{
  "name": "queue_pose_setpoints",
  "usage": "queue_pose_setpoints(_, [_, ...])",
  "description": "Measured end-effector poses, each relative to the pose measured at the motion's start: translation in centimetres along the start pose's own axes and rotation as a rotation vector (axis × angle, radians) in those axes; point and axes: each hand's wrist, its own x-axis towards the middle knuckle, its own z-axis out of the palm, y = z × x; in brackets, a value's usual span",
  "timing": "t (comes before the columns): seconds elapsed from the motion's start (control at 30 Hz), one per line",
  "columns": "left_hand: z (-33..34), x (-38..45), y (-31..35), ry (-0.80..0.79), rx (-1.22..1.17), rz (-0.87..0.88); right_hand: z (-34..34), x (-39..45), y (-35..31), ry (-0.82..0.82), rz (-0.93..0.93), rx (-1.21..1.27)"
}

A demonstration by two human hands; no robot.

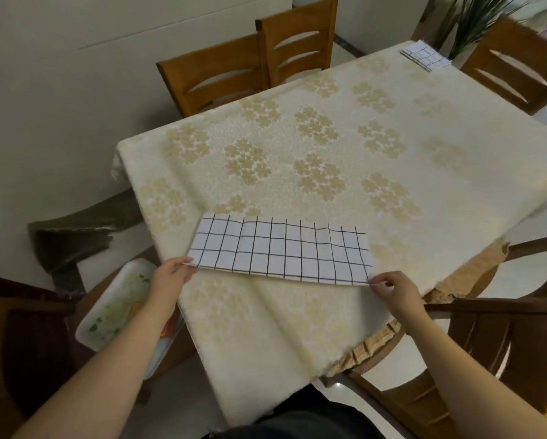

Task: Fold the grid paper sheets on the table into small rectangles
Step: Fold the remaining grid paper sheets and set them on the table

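Observation:
A white sheet with a black grid (pixel 281 248) lies folded into a long strip on the near part of the table (pixel 345 160), which wears a cream tablecloth with a floral pattern. My left hand (pixel 170 275) pinches the strip's near left corner. My right hand (pixel 392 288) pinches its near right corner. The near edge shows doubled layers. A small stack of folded grid sheets (pixel 425 55) rests at the table's far right corner.
Two wooden chairs (pixel 250 61) stand at the far side and another chair (pixel 516 64) at the far right. A dark chair (pixel 487 337) is at my right. A white tray (pixel 120 308) sits low at the left. A plant (pixel 474 20) rises behind the stack.

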Motion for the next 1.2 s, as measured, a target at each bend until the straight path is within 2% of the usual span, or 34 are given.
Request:
queue_pose_setpoints(0.1, [0.5,0.3,-1.8,-0.037,-0.112,-0.134,1.8,-0.3,0.6,0.001,0.046,-0.056])
queue_pose_setpoints(0.27, [1.0,0.8,-2.6,0.006,-0.295,-0.206,3.9,-0.2,-0.4,0.012,0.003,-0.157])
queue_pose_setpoints(0.5, [2.1,1.3,-2.0,0.1,-0.259,-0.237,5.3,1.4,-3.6,-0.039,-0.088,-0.158])
queue_pose_setpoints(0.57, [1.9,1.9,-2.3,0.096,-0.278,-0.26,5.5,1.8,-4.3,-0.073,-0.16,-0.249])
queue_pose_setpoints(0.73, [2.7,2.1,-2.0,0.141,-0.265,-0.27,7.2,1.4,-4.3,-0.144,-0.509,-0.466])
queue_pose_setpoints(0.8, [3.0,1.8,-1.3,0.147,-0.32,-0.281,8.1,0.9,-4.0,-0.168,-0.588,-0.505])
queue_pose_setpoints(0.9, [3.9,0.5,-0.3,0.099,-0.423,-0.347,9.3,0.2,-3.7,-0.271,-0.566,-0.539])
queue_pose_setpoints(1.0, [5.5,-1.5,-0.7,-0.029,-0.495,-0.416,10.0,0.0,-3.2,-0.284,-0.557,-0.551])
queue_pose_setpoints(1.2, [10.0,-4.8,-3.4,-0.211,-0.537,-0.481,9.6,3.1,-5.8,-0.012,-0.545,-0.461])
